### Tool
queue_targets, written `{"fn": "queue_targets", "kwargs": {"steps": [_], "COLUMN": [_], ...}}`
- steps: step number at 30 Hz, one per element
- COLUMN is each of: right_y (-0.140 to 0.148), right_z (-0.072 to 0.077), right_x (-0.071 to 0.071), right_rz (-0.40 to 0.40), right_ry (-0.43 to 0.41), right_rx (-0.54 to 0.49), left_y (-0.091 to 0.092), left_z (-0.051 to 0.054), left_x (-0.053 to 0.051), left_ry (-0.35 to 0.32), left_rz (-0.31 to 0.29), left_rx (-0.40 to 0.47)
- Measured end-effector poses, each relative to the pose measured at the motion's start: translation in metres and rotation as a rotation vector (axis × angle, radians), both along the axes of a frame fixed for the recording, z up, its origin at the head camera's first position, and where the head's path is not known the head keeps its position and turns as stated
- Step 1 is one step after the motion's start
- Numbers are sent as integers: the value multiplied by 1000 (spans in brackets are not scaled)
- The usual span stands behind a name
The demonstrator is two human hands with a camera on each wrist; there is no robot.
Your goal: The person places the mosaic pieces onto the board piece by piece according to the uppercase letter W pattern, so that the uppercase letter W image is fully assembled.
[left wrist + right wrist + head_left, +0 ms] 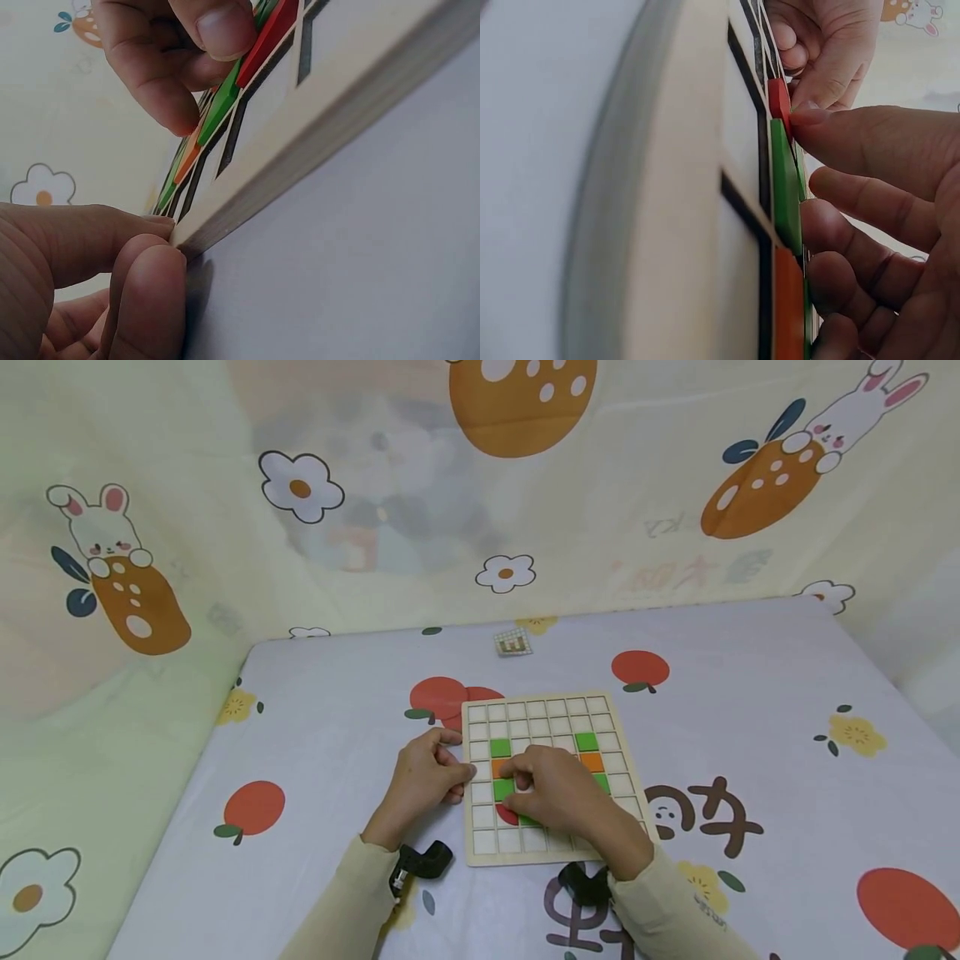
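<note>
A square wooden grid board point(483, 852) lies on the table, with green, orange and red tiles in some cells. At the board's left edge, my left hand point(423, 777) holds the rim between thumb and fingers. My right hand point(558, 789) is over the middle of the board with loosely bent fingers, hiding several cells. Its thumb touches the red tile point(778, 97) beside a green tile point(786, 187) in the right wrist view. An orange tile point(592, 762) sits between green ones on the right side. No loose tile shows between the right fingers.
A small clear packet point(513, 642) with a gridded pattern lies behind the board near the table's back edge. The printed tablecloth point(337, 735) covers the table. A patterned curtain point(405, 593) hangs behind. Black camera mounts point(426, 862) are strapped at both wrists.
</note>
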State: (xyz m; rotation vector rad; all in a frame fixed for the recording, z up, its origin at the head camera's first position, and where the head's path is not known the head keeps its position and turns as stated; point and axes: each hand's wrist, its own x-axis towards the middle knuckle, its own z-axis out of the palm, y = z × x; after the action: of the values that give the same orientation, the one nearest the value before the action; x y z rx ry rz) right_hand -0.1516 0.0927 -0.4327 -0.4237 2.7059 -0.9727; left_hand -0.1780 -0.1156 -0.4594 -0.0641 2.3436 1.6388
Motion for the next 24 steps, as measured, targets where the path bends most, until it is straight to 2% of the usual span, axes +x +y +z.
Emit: {"fn": "queue_targets", "kwargs": {"steps": [9, 13, 18, 21, 24], "right_y": [9, 18, 36, 48, 61], "right_z": [3, 7, 21, 30, 37], "right_x": [-2, -10, -28, -42, -59], "right_rz": [6, -6, -42, -70, -88], "right_ry": [38, 96, 150, 198, 277], "right_rx": [-39, 18, 134, 231, 355], "left_y": [-1, -3, -4, -2, -1], "left_z": [-3, -5, -2, 3, 14], "left_x": [-6, -9, -10, -14, -23], "left_ry": [1, 7, 22, 120, 300], "left_rz": [3, 5, -15, -48, -80], "left_rx": [-29, -52, -115, -211, -354]}}
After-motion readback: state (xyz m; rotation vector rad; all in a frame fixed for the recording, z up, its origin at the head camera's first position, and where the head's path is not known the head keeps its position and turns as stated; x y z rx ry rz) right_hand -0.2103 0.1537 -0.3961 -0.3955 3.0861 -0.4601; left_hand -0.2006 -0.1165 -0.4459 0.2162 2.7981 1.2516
